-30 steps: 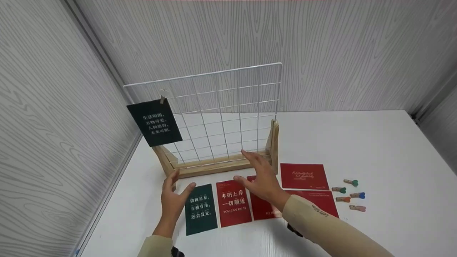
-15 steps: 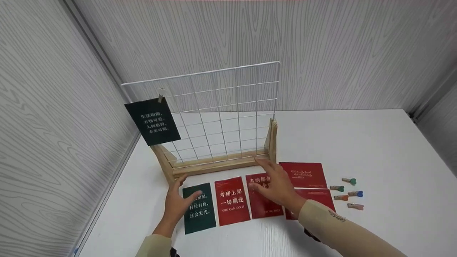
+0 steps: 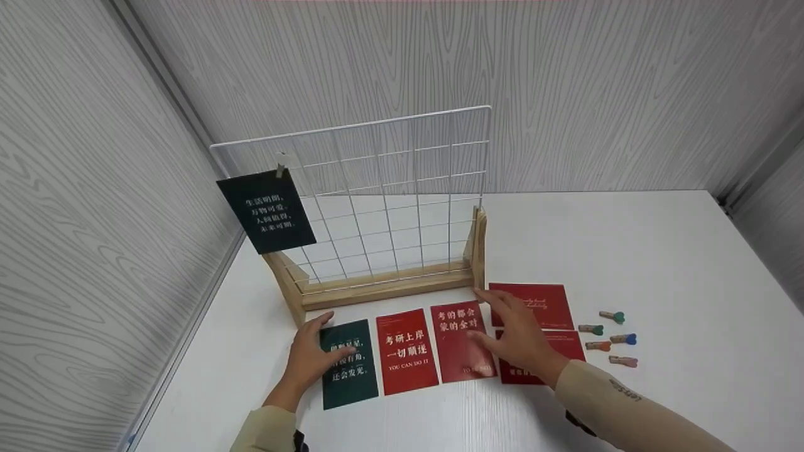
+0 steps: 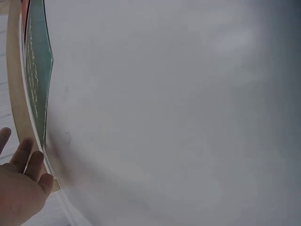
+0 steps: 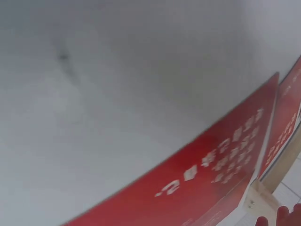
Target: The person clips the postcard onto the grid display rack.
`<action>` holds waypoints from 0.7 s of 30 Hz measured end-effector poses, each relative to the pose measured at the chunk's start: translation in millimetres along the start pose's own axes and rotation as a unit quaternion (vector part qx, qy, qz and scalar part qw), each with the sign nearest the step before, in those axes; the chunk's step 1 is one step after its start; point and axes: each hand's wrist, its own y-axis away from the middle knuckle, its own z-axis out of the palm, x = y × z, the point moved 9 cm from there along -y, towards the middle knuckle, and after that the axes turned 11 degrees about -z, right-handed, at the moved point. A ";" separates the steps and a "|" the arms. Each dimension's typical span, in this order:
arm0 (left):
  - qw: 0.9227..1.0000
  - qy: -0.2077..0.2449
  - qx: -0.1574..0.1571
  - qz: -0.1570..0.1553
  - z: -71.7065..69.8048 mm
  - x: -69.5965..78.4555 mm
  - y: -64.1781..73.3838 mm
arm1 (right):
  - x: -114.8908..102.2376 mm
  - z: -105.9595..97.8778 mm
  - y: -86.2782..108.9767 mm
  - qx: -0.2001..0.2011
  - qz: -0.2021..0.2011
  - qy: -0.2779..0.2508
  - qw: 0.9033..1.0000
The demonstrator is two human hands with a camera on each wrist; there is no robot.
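Left hand [image 3: 311, 353], right hand [image 3: 520, 333] both loose, empty | over green rectangular paper card [image 3: 352, 375], red one [image 3: 457, 353] | arranging, seemingly; lifting wants edge pinch!

One wire rack [image 3: 389, 291], two dark cards [image 3: 352, 386] and four red cards [image 3: 408, 380] are counted. Six clips [image 3: 591, 329] are shown: two green, one blue, one orange, one pink and one pale. Two hands [image 3: 309, 355] [image 3: 521, 331] are seen

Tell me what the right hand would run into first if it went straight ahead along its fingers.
Probably the right end of the wooden stand, just ahead of the right hand. Depth is unclear, so it might pass in front or above.
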 end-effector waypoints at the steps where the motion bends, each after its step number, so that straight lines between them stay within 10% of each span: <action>1: 1.000 -0.004 -0.002 -0.001 0.1 -0.7 -0.3 | 2.2 -1.7 2.0 -0.001 0.001 0.001 1.000; 21: 0.999 -0.037 -0.015 -0.004 -3.2 -9.9 -5.8 | 54.2 -47.0 39.0 -0.005 0.045 0.036 0.998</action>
